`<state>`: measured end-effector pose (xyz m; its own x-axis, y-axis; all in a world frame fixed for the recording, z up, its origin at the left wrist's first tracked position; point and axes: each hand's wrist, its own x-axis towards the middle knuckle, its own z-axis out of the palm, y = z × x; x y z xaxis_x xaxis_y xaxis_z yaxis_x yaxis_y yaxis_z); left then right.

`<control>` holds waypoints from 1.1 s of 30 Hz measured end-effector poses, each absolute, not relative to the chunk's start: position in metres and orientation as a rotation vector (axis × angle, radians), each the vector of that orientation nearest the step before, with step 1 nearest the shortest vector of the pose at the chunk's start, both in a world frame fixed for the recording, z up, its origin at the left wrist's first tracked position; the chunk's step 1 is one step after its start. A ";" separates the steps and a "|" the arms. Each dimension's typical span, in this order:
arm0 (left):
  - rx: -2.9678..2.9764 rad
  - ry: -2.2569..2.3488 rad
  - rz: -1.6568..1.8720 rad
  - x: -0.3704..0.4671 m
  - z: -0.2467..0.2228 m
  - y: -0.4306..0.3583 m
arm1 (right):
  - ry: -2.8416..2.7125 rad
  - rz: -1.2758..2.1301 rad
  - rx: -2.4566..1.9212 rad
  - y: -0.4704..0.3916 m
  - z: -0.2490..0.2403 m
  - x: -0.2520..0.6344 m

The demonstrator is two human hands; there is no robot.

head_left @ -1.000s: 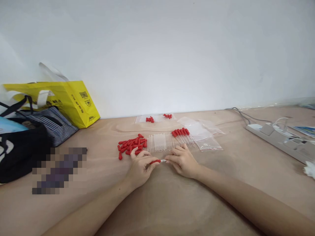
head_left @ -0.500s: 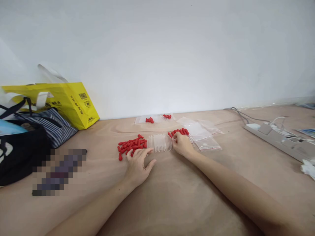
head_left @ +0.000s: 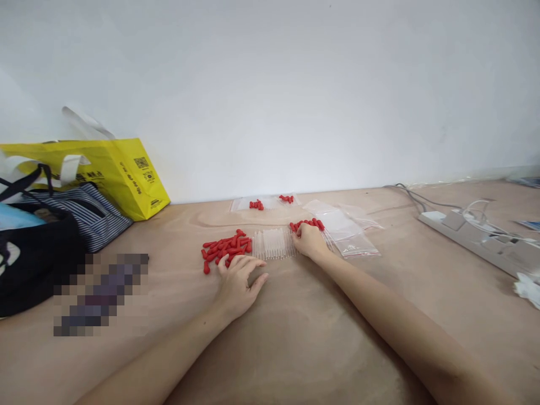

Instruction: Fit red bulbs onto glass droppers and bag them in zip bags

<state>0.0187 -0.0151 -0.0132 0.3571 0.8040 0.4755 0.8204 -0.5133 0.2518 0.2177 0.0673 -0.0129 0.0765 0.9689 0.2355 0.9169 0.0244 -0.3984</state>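
The right hand (head_left: 310, 242) curls over the left end of the row of droppers (head_left: 316, 224); its grasp is hidden, so whether it grips one I cannot tell. A light touch seems best here, keeping each dropper parallel and clear of the tubes (head_left: 272, 244) alongside. The left hand (head_left: 238, 282) is open, near the bulbs (head_left: 225, 248). The brown counter (head_left: 270, 343) meets a plain pale wall (head_left: 270, 107), with a yellow bag (head_left: 145, 194) to the left.

Diffuse light, wall (head_left: 270, 112) brightest near centre, soft shadow on near tabletop (head_left: 270, 360), pixelated patch (head_left: 101, 295) at left, fine detail soft
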 end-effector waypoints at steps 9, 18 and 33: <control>-2.581 -1.516 -0.858 0.019 -0.014 -0.015 | -1.859 0.221 -2.041 0.052 0.005 0.231; -2.580 -1.522 -0.834 0.020 -0.012 -0.016 | -1.884 0.150 -2.172 0.053 0.003 0.220; -2.588 -1.489 -0.845 0.020 -0.013 -0.016 | -1.850 0.332 -2.214 0.059 0.011 0.214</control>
